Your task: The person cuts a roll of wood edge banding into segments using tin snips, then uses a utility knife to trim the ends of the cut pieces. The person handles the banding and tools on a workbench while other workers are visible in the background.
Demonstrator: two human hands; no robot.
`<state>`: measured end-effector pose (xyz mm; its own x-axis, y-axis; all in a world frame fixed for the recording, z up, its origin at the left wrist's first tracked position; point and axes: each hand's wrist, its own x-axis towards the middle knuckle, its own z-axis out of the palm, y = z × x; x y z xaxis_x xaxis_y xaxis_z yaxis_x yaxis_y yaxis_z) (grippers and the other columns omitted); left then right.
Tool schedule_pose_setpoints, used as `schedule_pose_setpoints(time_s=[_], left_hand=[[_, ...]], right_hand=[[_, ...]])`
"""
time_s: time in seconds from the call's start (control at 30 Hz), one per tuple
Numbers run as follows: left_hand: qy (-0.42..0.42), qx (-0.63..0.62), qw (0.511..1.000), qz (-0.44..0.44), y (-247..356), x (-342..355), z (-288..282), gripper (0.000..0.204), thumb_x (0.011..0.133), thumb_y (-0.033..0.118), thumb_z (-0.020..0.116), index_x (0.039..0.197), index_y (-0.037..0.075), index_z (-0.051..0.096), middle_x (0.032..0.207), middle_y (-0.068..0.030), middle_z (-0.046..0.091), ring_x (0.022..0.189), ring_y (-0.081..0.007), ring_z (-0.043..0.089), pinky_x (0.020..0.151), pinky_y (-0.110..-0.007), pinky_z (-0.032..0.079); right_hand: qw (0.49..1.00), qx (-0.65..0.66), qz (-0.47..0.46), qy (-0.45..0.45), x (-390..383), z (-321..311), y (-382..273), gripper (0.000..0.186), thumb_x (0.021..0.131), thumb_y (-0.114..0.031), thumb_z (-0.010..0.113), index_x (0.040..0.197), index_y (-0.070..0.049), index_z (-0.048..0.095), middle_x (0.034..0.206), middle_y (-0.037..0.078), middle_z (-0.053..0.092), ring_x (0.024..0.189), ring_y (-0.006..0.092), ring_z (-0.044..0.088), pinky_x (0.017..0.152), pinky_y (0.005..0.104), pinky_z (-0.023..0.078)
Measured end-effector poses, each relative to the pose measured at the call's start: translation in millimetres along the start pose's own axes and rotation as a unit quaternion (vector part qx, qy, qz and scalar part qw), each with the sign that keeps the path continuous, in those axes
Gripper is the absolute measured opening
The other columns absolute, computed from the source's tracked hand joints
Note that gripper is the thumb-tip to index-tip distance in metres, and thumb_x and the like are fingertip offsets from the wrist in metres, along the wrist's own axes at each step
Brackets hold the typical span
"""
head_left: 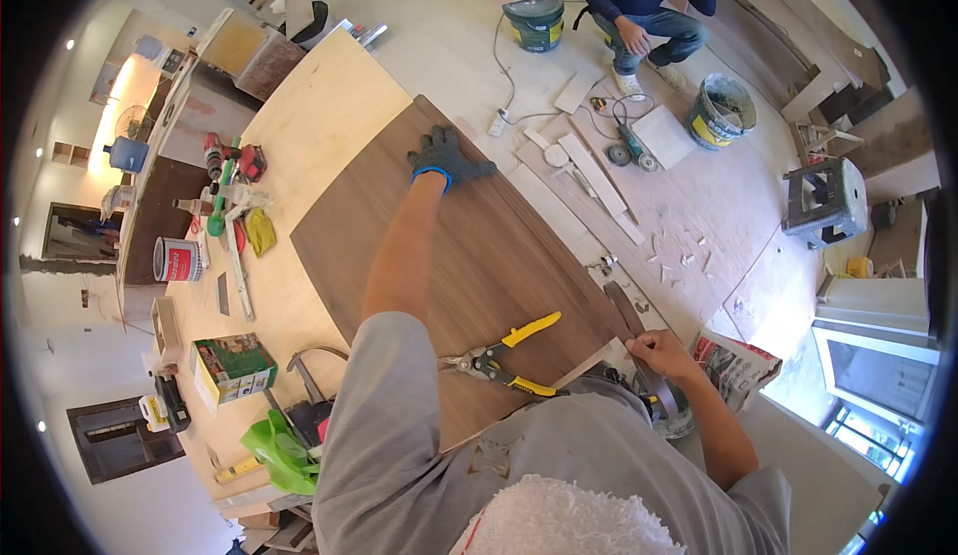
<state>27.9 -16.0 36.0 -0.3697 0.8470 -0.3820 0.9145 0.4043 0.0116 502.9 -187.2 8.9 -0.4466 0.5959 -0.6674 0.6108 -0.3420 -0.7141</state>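
Observation:
A dark wood-grain panel (479, 246) lies on the pale plywood worktop (344, 81) in front of me. My left hand (446, 159), in a dark glove with a blue cuff, rests spread flat near the panel's far end. Bare, my right hand (661, 355) is at the near right corner, fingers pinched on a thin brown edging strip (625, 310). The strip runs along the panel's right edge, and its lower end curls down beside my body. Yellow-handled snips (509, 355) lie on the panel between my arms, jaws toward the left.
Left on the worktop are a drill (214, 156), a paint can (177, 260), a carton (234, 368) and a green plastic bag (281, 453). On the floor are an angle grinder (631, 146), offcuts, buckets (720, 111) and a stool (824, 201). Another person (649, 6) squats at the back.

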Motion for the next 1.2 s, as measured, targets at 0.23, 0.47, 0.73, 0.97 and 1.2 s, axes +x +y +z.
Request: schedule_pose_setpoints(time_s=[0.23, 0.47, 0.73, 0.97, 1.2], left_hand=[[0.006, -0.010, 1.000, 0.005, -1.6, -0.9, 0.5, 0.127, 0.063, 0.080, 0.069, 0.155, 0.006, 0.024, 0.162, -0.0175, 0.020, 0.148, -0.0370, 0.024, 0.115, -0.061, 0.027], [0.024, -0.020, 0.999, 0.011, -7.2, 0.5, 10.2, 0.124, 0.064, 0.079, 0.069, 0.154, 0.005, 0.026, 0.161, -0.0189, 0.022, 0.148, -0.0385, 0.024, 0.115, -0.060, 0.026], [0.050, -0.020, 0.998, 0.023, -12.6, 11.4, 20.0, 0.123, 0.063, 0.075, 0.073, 0.154, 0.008, 0.026, 0.163, -0.0163, 0.019, 0.150, -0.0370, 0.019, 0.114, -0.062, 0.024], [0.045, -0.013, 0.999, 0.023, -5.3, 8.6, 13.7, 0.122, 0.063, 0.077, 0.071, 0.154, 0.010, 0.028, 0.162, -0.0155, 0.022, 0.149, -0.0368, 0.022, 0.114, -0.064, 0.024], [0.026, -0.021, 0.999, 0.012, -8.5, -2.2, 7.3, 0.130, 0.061, 0.083, 0.068, 0.156, 0.007, 0.024, 0.161, -0.0214, 0.020, 0.149, -0.0374, 0.020, 0.115, -0.061, 0.024]], right_hand=[[0.994, -0.049, -0.047, 0.091, 17.5, 23.7, 36.9, 0.038, 0.092, -0.040, 0.064, 0.083, -0.004, 0.075, 0.064, 0.011, 0.059, 0.062, 0.0185, 0.055, 0.062, 0.0340, 0.044], [0.994, 0.006, -0.039, 0.099, 10.5, 25.8, 20.9, 0.035, 0.092, -0.033, 0.066, 0.087, 0.001, 0.073, 0.076, 0.009, 0.065, 0.074, 0.0151, 0.058, 0.070, 0.0327, 0.046], [0.991, -0.006, -0.039, 0.130, 27.3, 38.2, 26.1, 0.034, 0.093, -0.033, 0.062, 0.098, -0.001, 0.071, 0.087, 0.019, 0.070, 0.082, 0.0291, 0.066, 0.077, 0.0395, 0.050], [0.988, 0.004, -0.069, 0.138, 25.0, 38.3, 32.1, 0.037, 0.095, -0.034, 0.060, 0.092, 0.001, 0.067, 0.077, 0.018, 0.064, 0.072, 0.0278, 0.061, 0.069, 0.0399, 0.047], [0.984, 0.024, -0.080, 0.155, 23.7, 42.2, 28.8, 0.035, 0.096, -0.030, 0.061, 0.087, 0.003, 0.064, 0.067, 0.013, 0.056, 0.064, 0.0197, 0.052, 0.062, 0.0362, 0.043]])
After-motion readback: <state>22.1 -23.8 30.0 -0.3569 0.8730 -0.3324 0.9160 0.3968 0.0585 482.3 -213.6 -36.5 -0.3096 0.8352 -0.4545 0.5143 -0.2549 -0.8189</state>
